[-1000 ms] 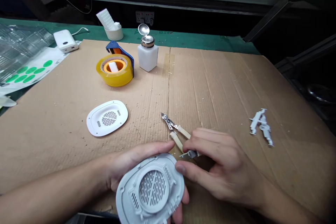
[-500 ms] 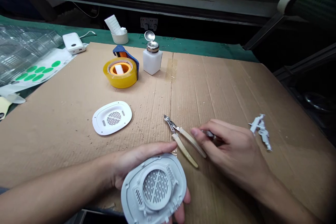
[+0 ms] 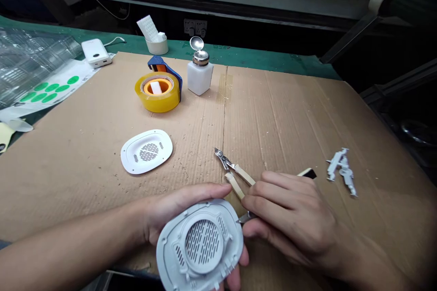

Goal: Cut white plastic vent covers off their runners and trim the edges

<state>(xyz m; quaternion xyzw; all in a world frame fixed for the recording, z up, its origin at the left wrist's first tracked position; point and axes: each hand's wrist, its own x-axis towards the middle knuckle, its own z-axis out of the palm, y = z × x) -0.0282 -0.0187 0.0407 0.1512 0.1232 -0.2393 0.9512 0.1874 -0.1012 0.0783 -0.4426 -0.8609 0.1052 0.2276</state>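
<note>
My left hand (image 3: 177,213) cradles a grey oval plastic cover (image 3: 200,245) with a slotted round grille, inner side up, near the front edge. My right hand (image 3: 290,218) is closed around a slim knife-like tool (image 3: 309,173); its black-and-cream end sticks out behind the fingers and its metal tip touches the cover's right rim. Small side cutters (image 3: 234,170) with cream handles lie on the cardboard just beyond both hands. A second white oval cover (image 3: 146,151) lies flat to the left.
A cardboard sheet (image 3: 290,109) covers the green bench. A yellow tape roll (image 3: 157,91) in a blue dispenser and a white pump bottle (image 3: 200,72) stand at the back. White plastic offcuts (image 3: 341,168) lie right. Green-dot sticker sheets (image 3: 48,91) and a white box (image 3: 96,52) sit left.
My right hand reached out past the cutters to the right, then came back with the tool, bringing its tip to the cover's right rim. My left hand kept holding the cover.
</note>
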